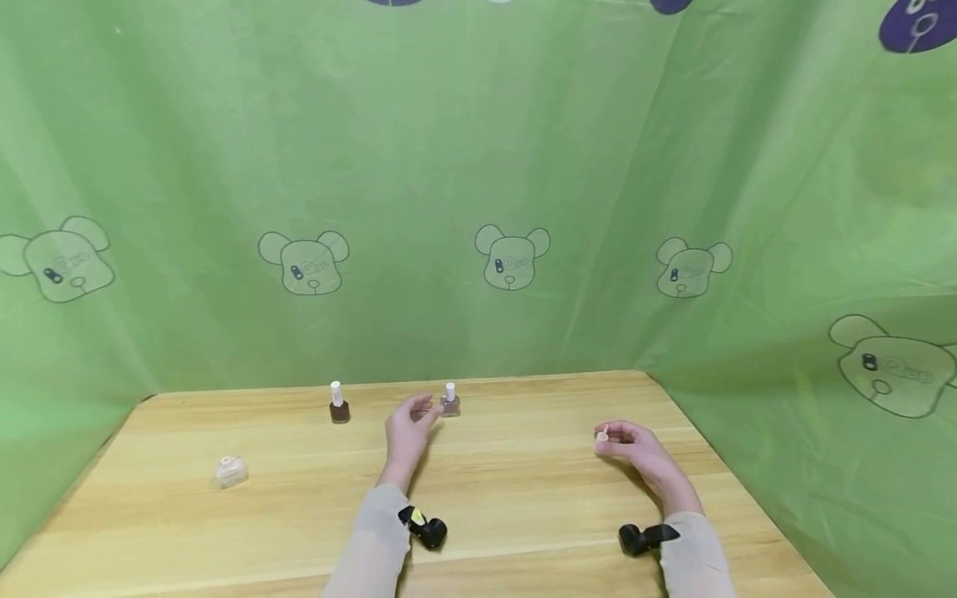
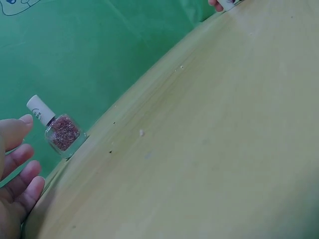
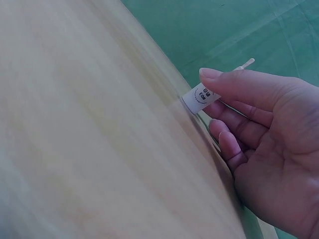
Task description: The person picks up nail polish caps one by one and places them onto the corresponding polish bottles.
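My left hand (image 1: 407,433) is beside a nail polish bottle (image 1: 450,402) with a white cap, its fingers loosely bent and nothing between them. In the left wrist view, that upright nail polish bottle (image 2: 64,133) shows reddish glitter, a small gap from the thumb. At the right, my right hand (image 1: 643,453) pinches a white nail polish cap (image 3: 199,98) between thumb and fingers. Its brush (image 3: 246,64) points up, and the cap's flat end is down at the tabletop. An uncapped clear bottle (image 1: 232,472) stands at the left of the table.
A dark nail polish bottle (image 1: 340,410) with a white cap stands near the table's back edge. Green curtains (image 1: 419,166) with bear prints hang behind and beside the wooden table (image 1: 508,498). Small specks lie on the wood in the left wrist view.
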Action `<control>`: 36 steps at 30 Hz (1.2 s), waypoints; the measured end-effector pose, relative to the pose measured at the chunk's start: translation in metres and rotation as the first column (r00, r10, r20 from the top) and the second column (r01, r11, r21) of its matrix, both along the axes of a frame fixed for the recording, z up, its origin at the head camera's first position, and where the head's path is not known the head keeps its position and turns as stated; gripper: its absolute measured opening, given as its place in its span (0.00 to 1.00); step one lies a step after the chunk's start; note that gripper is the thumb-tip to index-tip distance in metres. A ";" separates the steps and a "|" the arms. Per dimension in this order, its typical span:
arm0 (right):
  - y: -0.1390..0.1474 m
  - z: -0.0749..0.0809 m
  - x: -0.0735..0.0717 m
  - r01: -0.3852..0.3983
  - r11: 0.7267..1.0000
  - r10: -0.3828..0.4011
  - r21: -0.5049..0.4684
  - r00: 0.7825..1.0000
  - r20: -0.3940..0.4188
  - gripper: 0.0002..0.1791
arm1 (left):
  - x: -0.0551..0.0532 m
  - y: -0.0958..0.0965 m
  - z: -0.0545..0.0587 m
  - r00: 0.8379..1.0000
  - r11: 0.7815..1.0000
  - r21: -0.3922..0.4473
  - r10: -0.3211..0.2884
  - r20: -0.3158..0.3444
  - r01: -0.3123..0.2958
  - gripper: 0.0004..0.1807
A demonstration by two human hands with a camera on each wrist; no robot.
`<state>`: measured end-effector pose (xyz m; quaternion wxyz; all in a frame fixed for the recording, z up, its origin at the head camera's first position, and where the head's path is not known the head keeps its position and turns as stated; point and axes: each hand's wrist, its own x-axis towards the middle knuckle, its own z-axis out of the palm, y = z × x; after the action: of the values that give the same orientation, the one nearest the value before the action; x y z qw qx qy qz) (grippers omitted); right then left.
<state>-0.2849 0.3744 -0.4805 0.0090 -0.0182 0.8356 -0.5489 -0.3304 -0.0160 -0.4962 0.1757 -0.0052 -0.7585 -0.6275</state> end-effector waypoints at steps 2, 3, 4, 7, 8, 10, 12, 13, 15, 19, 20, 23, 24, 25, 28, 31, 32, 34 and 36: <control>0.000 0.001 0.001 -0.006 1.000 0.006 -0.003 1.000 0.000 0.26 | 0.002 -0.001 0.001 1.000 1.000 0.007 0.013 0.002 -0.013 0.18; 0.000 0.001 0.001 0.002 1.000 -0.002 -0.011 1.000 0.004 0.27 | 0.003 -0.002 0.001 1.000 1.000 0.009 0.018 0.001 -0.018 0.18; 0.000 0.001 0.002 -0.001 1.000 0.001 -0.010 1.000 0.002 0.27 | 0.005 -0.003 0.002 1.000 1.000 0.015 0.023 -0.001 -0.023 0.17; 0.000 0.001 0.002 -0.003 1.000 0.003 -0.006 1.000 -0.003 0.26 | 0.009 -0.006 0.002 0.999 0.999 0.032 0.037 -0.005 -0.037 0.16; 0.000 0.001 0.003 -0.003 1.000 0.003 -0.005 1.000 -0.003 0.26 | 0.010 -0.007 0.002 0.999 0.998 0.036 0.043 -0.008 -0.042 0.16; 0.000 0.001 0.003 -0.001 1.000 0.001 -0.004 1.000 -0.002 0.26 | 0.014 -0.009 0.002 0.998 0.997 0.047 0.054 -0.016 -0.053 0.15; 0.000 0.000 0.003 0.001 1.000 -0.001 -0.004 1.000 -0.002 0.26 | 0.018 -0.011 0.003 0.997 0.996 0.054 0.067 -0.026 -0.066 0.14; 0.000 0.001 0.003 0.000 1.000 0.000 -0.002 1.000 -0.002 0.26 | 0.020 -0.012 0.004 0.997 0.996 0.059 0.074 -0.028 -0.073 0.14; 0.000 0.000 0.003 0.001 1.000 -0.001 -0.002 1.000 -0.003 0.26 | 0.024 -0.015 0.004 0.996 0.994 0.062 0.089 -0.029 -0.087 0.14; 0.000 0.000 0.002 -0.003 1.000 0.003 -0.008 1.000 0.001 0.25 | 0.029 -0.020 0.004 0.995 0.993 0.052 0.104 -0.001 -0.104 0.14; 0.000 0.000 0.001 -0.002 1.000 0.002 -0.011 1.000 0.004 0.25 | 0.030 -0.022 0.004 0.995 0.993 0.048 0.105 0.002 -0.105 0.15; -0.001 0.001 0.000 0.007 1.000 -0.007 -0.017 1.000 0.008 0.24 | 0.035 -0.026 0.003 0.994 0.993 0.043 0.107 0.008 -0.107 0.15; -0.001 0.001 0.000 0.004 1.000 -0.004 -0.011 1.000 0.005 0.24 | 0.037 -0.027 0.004 0.994 0.993 0.045 0.109 0.007 -0.109 0.15; -0.002 0.001 0.000 0.008 1.000 -0.008 -0.011 1.000 0.004 0.24 | 0.039 -0.029 0.004 0.994 0.993 0.048 0.109 0.005 -0.109 0.15; -0.003 0.002 0.000 0.005 1.000 -0.005 -0.005 1.000 -0.003 0.23 | 0.044 -0.033 0.007 0.993 0.991 0.055 0.119 -0.002 -0.119 0.14; -0.003 0.002 -0.001 -0.003 1.000 0.003 0.003 1.000 -0.007 0.23 | 0.047 -0.037 0.008 0.992 0.991 0.052 0.127 -0.011 -0.126 0.13; -0.004 0.002 -0.001 -0.007 1.000 0.007 0.008 1.000 -0.010 0.23 | 0.048 -0.038 0.009 0.992 0.991 0.047 0.128 -0.018 -0.127 0.13; -0.004 0.003 -0.001 -0.008 1.000 0.009 0.015 1.000 -0.013 0.22 | 0.049 -0.040 0.011 0.992 0.992 0.028 0.124 -0.034 -0.123 0.14; -0.004 0.004 -0.002 -0.008 1.000 0.008 0.024 1.000 -0.016 0.21 | 0.050 -0.042 0.014 0.992 0.993 0.002 0.118 -0.050 -0.118 0.14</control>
<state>-0.2867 0.3700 -0.4762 0.0048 -0.0258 0.8421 -0.5386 -0.2800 -0.0585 -0.4827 0.2314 0.0240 -0.7532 -0.6153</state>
